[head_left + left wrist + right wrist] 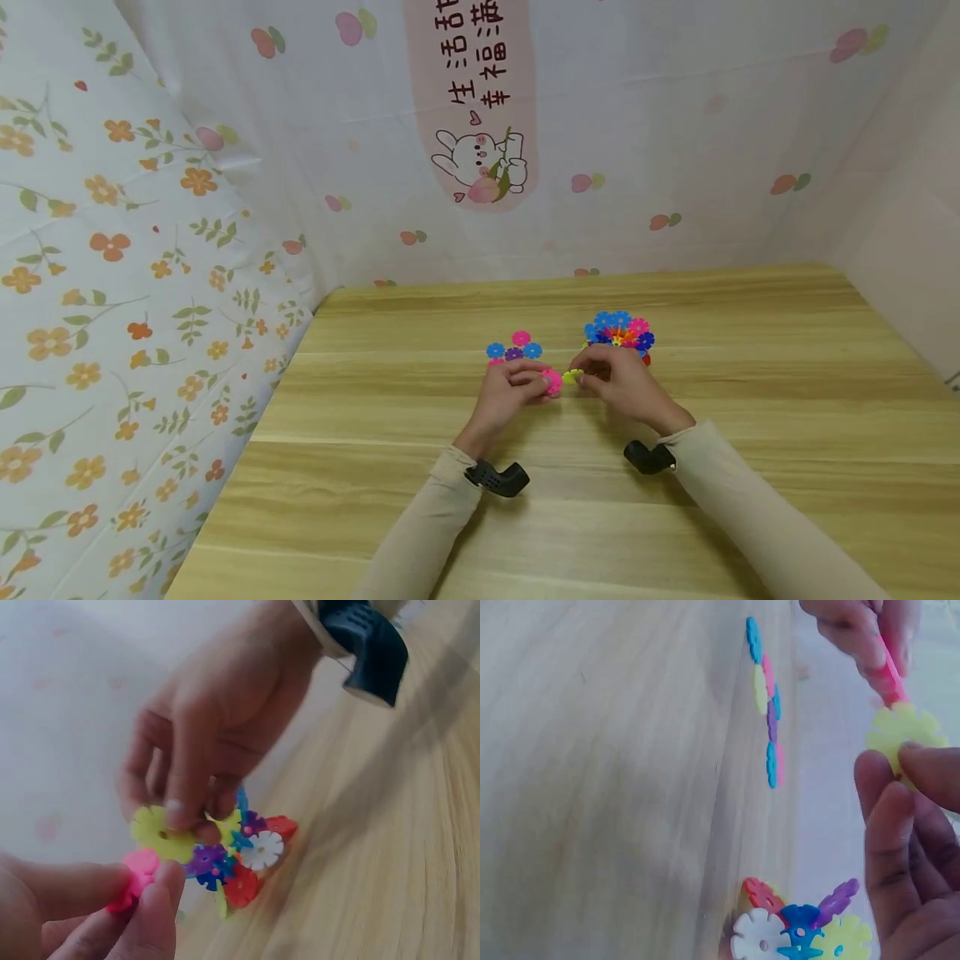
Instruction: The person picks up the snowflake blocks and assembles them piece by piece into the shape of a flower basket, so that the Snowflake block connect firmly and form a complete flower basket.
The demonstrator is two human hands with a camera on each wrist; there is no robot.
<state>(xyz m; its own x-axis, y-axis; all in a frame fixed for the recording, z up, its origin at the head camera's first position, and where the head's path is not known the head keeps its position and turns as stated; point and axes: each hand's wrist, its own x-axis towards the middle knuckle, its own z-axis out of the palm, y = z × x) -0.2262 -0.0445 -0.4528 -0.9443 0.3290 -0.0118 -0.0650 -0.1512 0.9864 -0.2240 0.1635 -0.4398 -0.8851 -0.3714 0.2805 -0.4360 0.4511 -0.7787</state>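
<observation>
Between the thumb and fingers of my left hand (pixel 506 400) a pink notched flower disc (pixel 552 382) is pinched. My right hand (pixel 626 385) pinches a yellow notched flower disc (pixel 906 735) by its edge. In the left wrist view the yellow disc (pixel 163 834) meets the pink disc (pixel 139 879) at the rim, roughly crosswise. Whether their slots interlock cannot be made out. Both hands hold the discs above the table, and fingers cover part of each disc.
Behind my right hand stands a multicoloured cluster of joined flower discs (pixel 618 329). Behind my left hand, blue, pink and purple discs (pixel 514 353) lie flat on the wooden table (pixel 360 417). A patterned cloth (pixel 637 125) hangs at the table's far edge.
</observation>
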